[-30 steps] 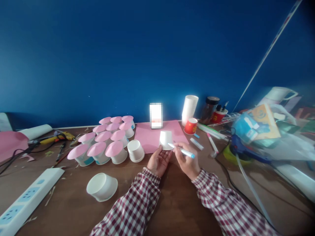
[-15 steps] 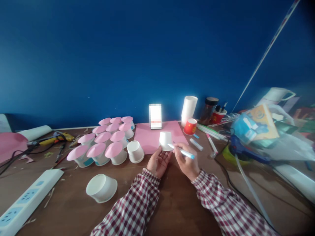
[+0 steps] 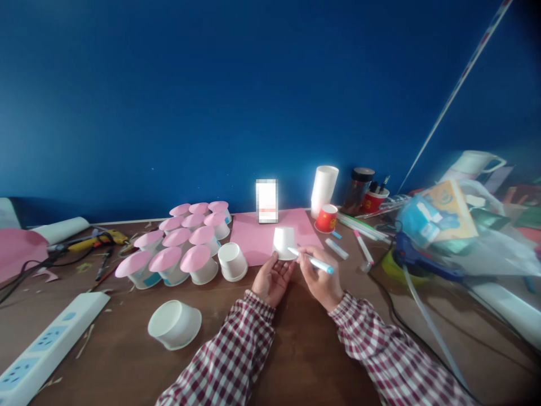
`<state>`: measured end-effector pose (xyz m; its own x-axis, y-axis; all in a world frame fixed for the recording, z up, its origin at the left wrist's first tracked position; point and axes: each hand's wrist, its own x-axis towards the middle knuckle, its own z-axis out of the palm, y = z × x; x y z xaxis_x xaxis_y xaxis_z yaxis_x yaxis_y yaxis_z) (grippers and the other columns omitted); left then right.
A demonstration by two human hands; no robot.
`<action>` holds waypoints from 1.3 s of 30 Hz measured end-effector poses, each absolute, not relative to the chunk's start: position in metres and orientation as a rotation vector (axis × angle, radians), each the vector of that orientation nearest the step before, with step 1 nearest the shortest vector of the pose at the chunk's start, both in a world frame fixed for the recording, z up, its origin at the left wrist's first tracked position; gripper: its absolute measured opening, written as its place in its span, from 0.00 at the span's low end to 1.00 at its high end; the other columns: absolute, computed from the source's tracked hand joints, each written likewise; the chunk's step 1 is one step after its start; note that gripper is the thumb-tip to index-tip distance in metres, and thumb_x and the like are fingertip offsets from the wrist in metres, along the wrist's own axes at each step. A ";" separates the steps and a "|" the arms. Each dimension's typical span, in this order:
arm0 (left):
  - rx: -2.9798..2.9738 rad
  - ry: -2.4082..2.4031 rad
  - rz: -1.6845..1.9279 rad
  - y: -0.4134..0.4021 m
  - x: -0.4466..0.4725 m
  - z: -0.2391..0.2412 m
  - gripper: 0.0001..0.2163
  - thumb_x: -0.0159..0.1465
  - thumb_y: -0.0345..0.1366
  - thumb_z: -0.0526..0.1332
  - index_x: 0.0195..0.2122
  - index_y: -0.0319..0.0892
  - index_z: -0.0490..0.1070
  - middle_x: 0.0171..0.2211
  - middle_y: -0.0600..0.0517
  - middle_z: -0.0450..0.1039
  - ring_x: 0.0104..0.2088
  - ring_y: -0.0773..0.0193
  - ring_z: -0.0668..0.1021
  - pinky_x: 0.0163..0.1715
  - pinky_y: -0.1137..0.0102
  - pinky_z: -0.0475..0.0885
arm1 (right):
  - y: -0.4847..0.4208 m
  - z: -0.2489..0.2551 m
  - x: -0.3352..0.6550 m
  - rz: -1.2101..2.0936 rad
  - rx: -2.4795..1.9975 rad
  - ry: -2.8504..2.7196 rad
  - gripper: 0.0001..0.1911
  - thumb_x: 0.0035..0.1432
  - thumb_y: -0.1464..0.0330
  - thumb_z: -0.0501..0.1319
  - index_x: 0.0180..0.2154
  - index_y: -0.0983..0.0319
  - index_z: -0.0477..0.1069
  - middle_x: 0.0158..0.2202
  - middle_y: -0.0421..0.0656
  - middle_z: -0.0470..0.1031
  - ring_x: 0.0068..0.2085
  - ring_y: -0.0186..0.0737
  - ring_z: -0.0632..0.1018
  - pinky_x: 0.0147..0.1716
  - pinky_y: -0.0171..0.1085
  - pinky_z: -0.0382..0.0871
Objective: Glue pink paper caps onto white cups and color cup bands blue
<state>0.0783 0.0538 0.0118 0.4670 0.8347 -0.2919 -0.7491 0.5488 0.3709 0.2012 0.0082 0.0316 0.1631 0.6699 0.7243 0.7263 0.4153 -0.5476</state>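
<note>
My left hand [image 3: 273, 279] holds a small white paper cup [image 3: 284, 241] upside down by its rim, just above a pink paper sheet [image 3: 257, 237]. My right hand [image 3: 322, 277] grips a blue-capped white marker [image 3: 311, 260], whose tip touches the cup's side. Both sleeves are red-and-white check. Left of my hands stand several white cups topped with pink paper discs [image 3: 181, 243], with a plain white cup [image 3: 232, 261] beside them. Another white cup [image 3: 174, 323] lies on its side nearer me.
A white power strip [image 3: 42, 344] lies at the front left, a yellow glue gun [image 3: 93, 241] and cables behind it. Back right: a stack of white cups [image 3: 324, 189], a red cup [image 3: 327, 217], markers [image 3: 364, 246], a pen jar [image 3: 359, 189], and cluttered bags.
</note>
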 end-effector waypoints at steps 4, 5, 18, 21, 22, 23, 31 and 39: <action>0.199 0.474 0.984 0.054 0.078 0.013 0.07 0.60 0.28 0.57 0.38 0.33 0.71 0.31 0.46 0.76 0.34 0.64 0.78 0.41 0.69 0.73 | 0.008 0.032 0.201 -0.076 -1.283 -1.536 0.07 0.59 0.69 0.54 0.37 0.63 0.69 0.32 0.46 0.76 0.36 0.41 0.78 0.37 0.38 0.71; 0.200 0.478 0.985 0.054 0.078 0.013 0.07 0.60 0.28 0.57 0.38 0.33 0.71 0.31 0.45 0.76 0.34 0.64 0.78 0.41 0.69 0.74 | 0.008 0.031 0.202 -0.072 -1.281 -1.538 0.07 0.59 0.69 0.54 0.37 0.63 0.69 0.32 0.46 0.76 0.36 0.41 0.77 0.37 0.38 0.71; 0.192 0.473 0.979 0.054 0.078 0.012 0.07 0.60 0.28 0.57 0.38 0.33 0.71 0.31 0.45 0.76 0.34 0.64 0.78 0.41 0.69 0.74 | 0.007 0.032 0.201 -0.063 -1.281 -1.537 0.06 0.59 0.69 0.54 0.37 0.63 0.69 0.32 0.46 0.75 0.35 0.40 0.77 0.36 0.38 0.71; 0.186 0.475 0.979 0.054 0.078 0.012 0.07 0.60 0.28 0.57 0.38 0.32 0.71 0.31 0.45 0.76 0.34 0.64 0.78 0.41 0.69 0.74 | 0.008 0.032 0.201 -0.065 -1.283 -1.542 0.07 0.59 0.69 0.54 0.37 0.63 0.69 0.32 0.46 0.75 0.35 0.40 0.77 0.36 0.38 0.71; 0.187 0.476 0.979 0.054 0.078 0.012 0.07 0.60 0.28 0.57 0.38 0.32 0.71 0.31 0.45 0.76 0.34 0.64 0.78 0.40 0.69 0.74 | 0.008 0.032 0.201 -0.066 -1.284 -1.543 0.07 0.59 0.69 0.54 0.37 0.63 0.69 0.32 0.46 0.75 0.35 0.40 0.77 0.36 0.38 0.71; 0.188 0.477 0.981 0.054 0.078 0.013 0.07 0.60 0.28 0.57 0.38 0.32 0.71 0.31 0.45 0.76 0.33 0.64 0.78 0.40 0.69 0.74 | 0.008 0.031 0.201 -0.067 -1.285 -1.543 0.07 0.59 0.69 0.54 0.37 0.63 0.69 0.32 0.46 0.76 0.35 0.41 0.77 0.36 0.38 0.71; 0.188 0.471 0.984 0.053 0.078 0.013 0.07 0.60 0.28 0.57 0.37 0.33 0.71 0.31 0.45 0.76 0.34 0.63 0.78 0.40 0.69 0.74 | 0.008 0.032 0.201 -0.061 -1.276 -1.535 0.06 0.58 0.70 0.54 0.37 0.63 0.69 0.32 0.46 0.76 0.34 0.40 0.77 0.36 0.38 0.71; 0.194 0.473 0.983 0.054 0.078 0.010 0.07 0.60 0.28 0.58 0.38 0.33 0.71 0.32 0.45 0.76 0.35 0.63 0.78 0.40 0.69 0.74 | 0.008 0.031 0.201 -0.071 -1.280 -1.537 0.06 0.58 0.70 0.55 0.36 0.63 0.69 0.31 0.46 0.76 0.34 0.40 0.77 0.35 0.37 0.71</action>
